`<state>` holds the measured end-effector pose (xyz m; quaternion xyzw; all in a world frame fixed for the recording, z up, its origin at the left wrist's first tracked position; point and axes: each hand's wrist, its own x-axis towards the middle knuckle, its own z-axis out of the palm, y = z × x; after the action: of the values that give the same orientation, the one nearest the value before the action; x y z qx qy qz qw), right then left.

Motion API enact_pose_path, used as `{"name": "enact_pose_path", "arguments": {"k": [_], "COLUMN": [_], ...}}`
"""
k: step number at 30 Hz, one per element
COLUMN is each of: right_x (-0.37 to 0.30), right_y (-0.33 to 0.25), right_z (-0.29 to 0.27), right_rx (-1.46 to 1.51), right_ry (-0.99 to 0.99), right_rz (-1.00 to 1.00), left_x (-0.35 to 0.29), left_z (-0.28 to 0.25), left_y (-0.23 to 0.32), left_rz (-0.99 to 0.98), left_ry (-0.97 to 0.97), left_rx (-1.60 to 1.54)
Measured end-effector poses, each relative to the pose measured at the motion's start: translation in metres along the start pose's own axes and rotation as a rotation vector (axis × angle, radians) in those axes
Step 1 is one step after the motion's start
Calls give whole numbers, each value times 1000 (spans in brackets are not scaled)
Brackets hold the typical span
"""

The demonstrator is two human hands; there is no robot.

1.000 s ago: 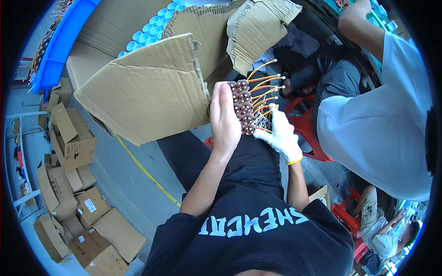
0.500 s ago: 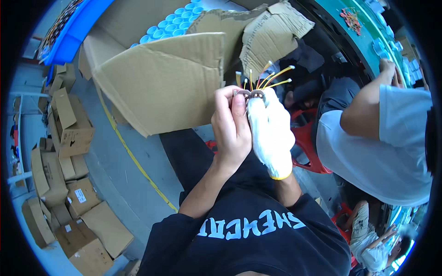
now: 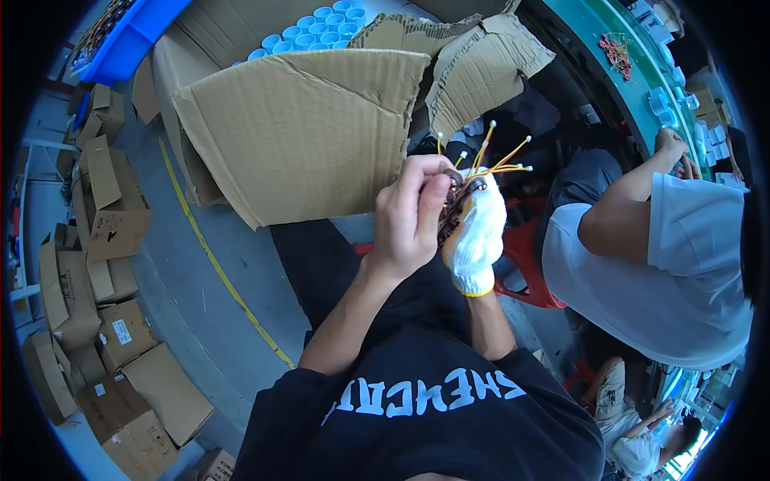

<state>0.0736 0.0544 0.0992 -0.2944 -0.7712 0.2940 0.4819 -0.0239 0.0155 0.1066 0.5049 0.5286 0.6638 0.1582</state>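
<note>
In front of my chest, my two hands meet at a cluster of small dark-brown wired parts (image 3: 451, 215) with coppery spots. My bare left hand (image 3: 405, 218) pinches one of these parts between thumb and bent forefinger at the top of the cluster. My right hand (image 3: 479, 236), in a white knitted glove with a yellow cuff edge, is closed around the row of parts, which lies along its palm side. Thin yellow wires (image 3: 501, 167) tipped with small white connectors fan up and away past the fingers. The exact kind of part is too small to tell.
Ahead stands a large open cardboard box (image 3: 305, 136) with many light-blue cups (image 3: 329, 32) inside. A blue bin (image 3: 132, 40) is at far left, above stacked cartons (image 3: 120, 192). At right, a co-worker (image 3: 642, 256) sits by a green bench (image 3: 597, 48) with a reddish wire pile (image 3: 616, 56).
My right hand has turned and dropped slightly, so the row of brown parts along its palm now shows. My left fingers have curled over the top part, and the wires lean more to the right.
</note>
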Motion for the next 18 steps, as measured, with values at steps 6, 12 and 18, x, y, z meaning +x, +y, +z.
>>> {"name": "enact_pose_path", "arguments": {"k": [6, 12, 18], "right_x": [1, -2, -12], "right_y": [-3, 4, 12], "right_z": [9, -9, -13], "right_rx": [536, 1243, 1391], "right_ry": [200, 137, 171], "right_rz": [398, 644, 887], "left_x": [0, 4, 12], "left_z": [7, 10, 2], "left_y": [7, 1, 17], "left_rz": [-122, -235, -543], "left_ry": [136, 174, -36], "left_rx": [-62, -251, -489]}}
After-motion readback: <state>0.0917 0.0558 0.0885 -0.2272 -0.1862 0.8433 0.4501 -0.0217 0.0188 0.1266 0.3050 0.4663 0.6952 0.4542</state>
